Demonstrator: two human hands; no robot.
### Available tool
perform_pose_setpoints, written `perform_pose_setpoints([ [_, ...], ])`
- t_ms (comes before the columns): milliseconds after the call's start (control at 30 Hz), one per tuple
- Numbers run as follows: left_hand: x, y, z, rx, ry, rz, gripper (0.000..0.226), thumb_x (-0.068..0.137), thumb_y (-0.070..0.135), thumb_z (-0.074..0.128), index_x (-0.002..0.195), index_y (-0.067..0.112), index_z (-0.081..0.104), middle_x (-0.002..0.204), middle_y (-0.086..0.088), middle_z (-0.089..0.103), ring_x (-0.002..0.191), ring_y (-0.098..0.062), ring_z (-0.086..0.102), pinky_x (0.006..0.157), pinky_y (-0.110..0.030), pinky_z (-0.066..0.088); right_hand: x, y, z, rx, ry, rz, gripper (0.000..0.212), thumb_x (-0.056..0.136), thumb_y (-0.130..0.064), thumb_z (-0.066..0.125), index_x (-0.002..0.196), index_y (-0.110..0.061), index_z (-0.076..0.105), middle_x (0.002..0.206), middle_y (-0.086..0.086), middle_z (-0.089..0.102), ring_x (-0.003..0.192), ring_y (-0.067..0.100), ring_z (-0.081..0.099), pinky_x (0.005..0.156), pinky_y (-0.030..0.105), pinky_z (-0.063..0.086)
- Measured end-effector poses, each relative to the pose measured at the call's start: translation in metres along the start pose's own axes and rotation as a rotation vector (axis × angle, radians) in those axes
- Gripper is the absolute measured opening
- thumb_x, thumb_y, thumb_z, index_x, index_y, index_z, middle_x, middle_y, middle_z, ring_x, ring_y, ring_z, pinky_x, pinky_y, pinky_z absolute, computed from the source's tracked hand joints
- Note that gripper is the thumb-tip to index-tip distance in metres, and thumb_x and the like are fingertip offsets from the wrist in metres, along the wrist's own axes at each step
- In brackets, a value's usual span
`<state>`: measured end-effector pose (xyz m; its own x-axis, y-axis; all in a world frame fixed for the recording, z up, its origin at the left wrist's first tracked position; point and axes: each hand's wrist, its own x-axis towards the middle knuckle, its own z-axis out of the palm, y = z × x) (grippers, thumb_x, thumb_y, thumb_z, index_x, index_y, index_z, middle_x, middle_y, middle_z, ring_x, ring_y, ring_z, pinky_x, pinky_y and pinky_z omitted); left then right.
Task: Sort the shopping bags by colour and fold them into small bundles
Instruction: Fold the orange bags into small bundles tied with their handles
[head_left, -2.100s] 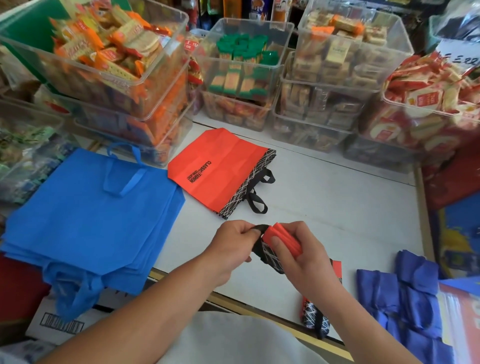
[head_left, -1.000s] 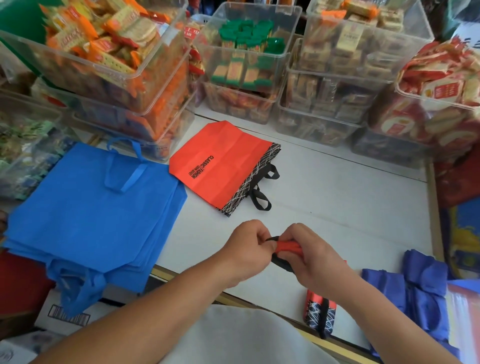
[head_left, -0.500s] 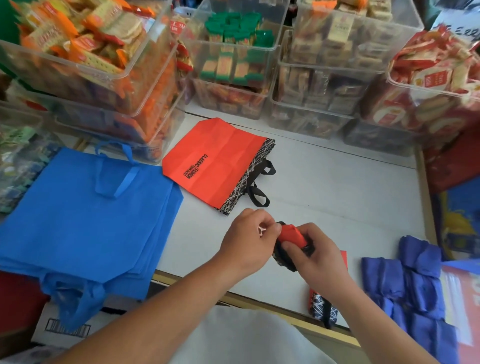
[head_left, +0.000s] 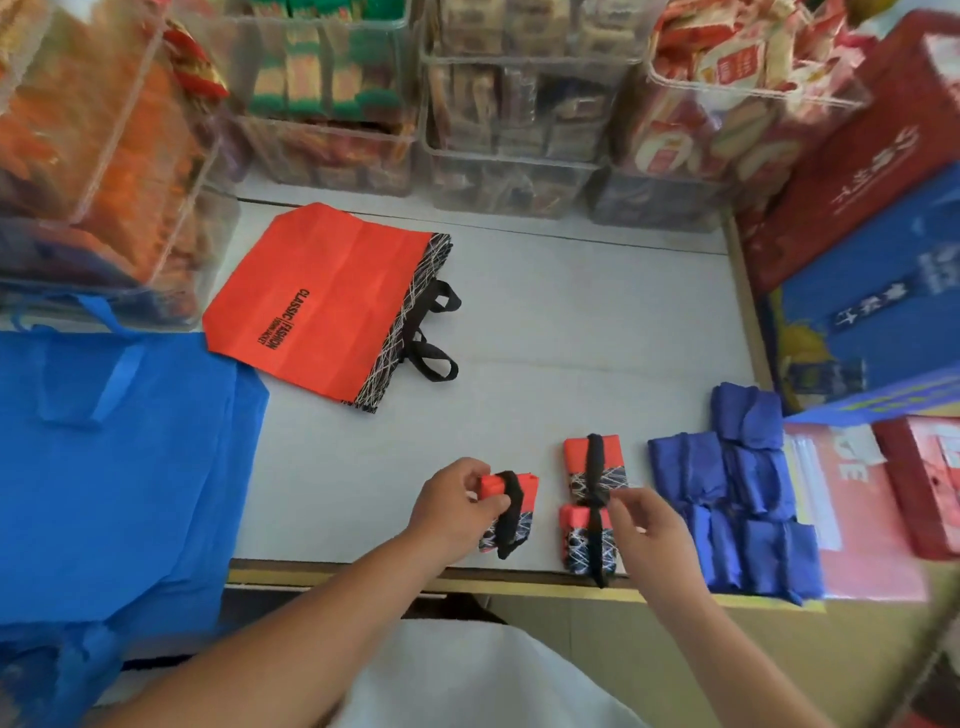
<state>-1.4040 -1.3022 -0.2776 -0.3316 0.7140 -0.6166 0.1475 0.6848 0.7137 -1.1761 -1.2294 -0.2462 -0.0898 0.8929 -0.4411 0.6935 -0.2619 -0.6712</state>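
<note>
My left hand (head_left: 457, 501) pinches a small red bundle (head_left: 511, 512) wrapped in its black strap, set on the white counter (head_left: 545, 332). My right hand (head_left: 652, 530) hovers just right of it with loosely curled fingers, holding nothing, over two more red bundles (head_left: 595, 470) near the front edge. A flat red bag (head_left: 332, 301) with black handles lies further back. A stack of flat blue bags (head_left: 119, 467) lies on the left. Several folded blue bundles (head_left: 737, 493) sit on the right.
Clear plastic bins of packaged snacks (head_left: 332, 88) line the back and left of the counter. Red and blue boxes (head_left: 872, 234) stand at the right. The counter's wooden front edge (head_left: 363, 574) runs just in front of the bundles.
The red bundle, held in both hands before, now rests on the counter next to the other red bundles. My right hand has let go and moved right; the view has tilted down.
</note>
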Motion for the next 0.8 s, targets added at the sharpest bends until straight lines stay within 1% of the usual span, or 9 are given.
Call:
perform_pose_setpoints([
  [67, 0.013, -0.008, 0.018, 0.019, -0.018, -0.013, 0.045, 0.087, 0.028, 0.079, 0.128, 0.022, 0.061, 0.119, -0.001, 0.068, 0.105, -0.019, 0.065, 0.098, -0.038, 0.052, 0.004, 0.02, -0.004, -0.133, 0.008, -0.063, 0.021, 0.1, -0.027, 0.062, 0.12, -0.022, 0.065, 0.116, -0.012, 0.063, 0.113, 0.017, 0.061, 0.095, 0.033, 0.048],
  [133, 0.022, -0.013, 0.033, 0.099, -0.026, -0.017, 0.054, 0.088, 0.031, 0.077, 0.137, 0.019, 0.056, 0.129, -0.004, 0.063, 0.115, -0.021, 0.063, 0.104, -0.041, 0.05, 0.011, 0.032, -0.005, -0.303, -0.033, -0.181, 0.033, 0.1, -0.027, 0.062, 0.132, -0.02, 0.061, 0.133, -0.01, 0.056, 0.128, 0.02, 0.053, 0.102, 0.028, 0.041],
  [233, 0.023, -0.02, 0.049, 0.163, 0.026, 0.001, 0.061, 0.088, 0.036, 0.075, 0.142, 0.02, 0.052, 0.129, -0.002, 0.058, 0.116, -0.021, 0.061, 0.103, -0.04, 0.049, 0.029, 0.036, -0.001, -0.498, -0.169, -0.302, 0.057, 0.101, -0.032, 0.06, 0.153, -0.02, 0.042, 0.165, -0.004, 0.028, 0.155, 0.018, 0.019, 0.119, 0.03, 0.024],
  [333, 0.012, -0.027, 0.055, 0.137, -0.012, 0.037, 0.058, 0.086, 0.025, 0.077, 0.14, 0.024, 0.054, 0.126, 0.0, 0.06, 0.111, -0.019, 0.063, 0.102, -0.04, 0.051, 0.044, 0.044, 0.007, -0.71, -0.285, -0.393, 0.072, 0.103, -0.048, 0.048, 0.163, -0.027, 0.014, 0.169, -0.007, -0.006, 0.157, 0.017, -0.01, 0.128, 0.04, 0.012],
  [433, 0.007, -0.036, 0.057, 0.177, -0.02, 0.074, 0.052, 0.087, 0.012, 0.074, 0.134, 0.027, 0.059, 0.123, 0.001, 0.061, 0.109, -0.017, 0.064, 0.1, -0.036, 0.05, 0.047, 0.056, 0.013, -0.76, -0.337, -0.408, 0.077, 0.102, -0.054, 0.046, 0.162, -0.035, 0.002, 0.167, -0.007, -0.022, 0.155, 0.017, -0.02, 0.126, 0.04, 0.013],
  [567, 0.008, -0.039, 0.061, 0.247, -0.048, 0.133, 0.054, 0.09, 0.007, 0.066, 0.138, 0.03, 0.057, 0.118, 0.003, 0.057, 0.108, -0.017, 0.06, 0.101, -0.033, 0.048, 0.049, 0.064, 0.013, -0.766, -0.297, -0.444, 0.073, 0.103, -0.054, 0.042, 0.16, -0.038, -0.001, 0.168, -0.007, -0.019, 0.156, 0.016, -0.016, 0.126, 0.04, 0.012],
  [667, 0.009, -0.037, 0.063, 0.323, -0.127, 0.18, 0.055, 0.092, 0.008, 0.062, 0.143, 0.028, 0.053, 0.121, 0.002, 0.055, 0.111, -0.019, 0.059, 0.101, -0.033, 0.048, 0.052, 0.064, 0.009, -0.756, -0.284, -0.45, 0.068, 0.104, -0.051, 0.044, 0.161, -0.039, 0.01, 0.17, -0.006, -0.009, 0.158, 0.016, -0.008, 0.126, 0.041, 0.017],
  [733, 0.008, -0.036, 0.061, 0.298, -0.126, 0.147, 0.058, 0.096, 0.011, 0.06, 0.15, 0.025, 0.047, 0.13, 0.001, 0.057, 0.117, -0.017, 0.059, 0.106, -0.032, 0.047, 0.051, 0.061, 0.006, -0.724, -0.236, -0.437, 0.061, 0.102, -0.045, 0.054, 0.158, -0.036, 0.032, 0.17, 0.0, 0.013, 0.157, 0.023, 0.014, 0.12, 0.045, 0.031],
  [800, 0.006, -0.037, 0.056, 0.227, -0.107, 0.073, 0.054, 0.099, 0.017, 0.06, 0.151, 0.022, 0.045, 0.134, 0.002, 0.059, 0.118, -0.014, 0.059, 0.106, -0.03, 0.047, 0.048, 0.056, 0.006, -0.665, -0.096, -0.477, 0.042, 0.098, -0.036, 0.062, 0.137, -0.023, 0.063, 0.151, 0.009, 0.052, 0.137, 0.033, 0.051, 0.101, 0.049, 0.05],
])
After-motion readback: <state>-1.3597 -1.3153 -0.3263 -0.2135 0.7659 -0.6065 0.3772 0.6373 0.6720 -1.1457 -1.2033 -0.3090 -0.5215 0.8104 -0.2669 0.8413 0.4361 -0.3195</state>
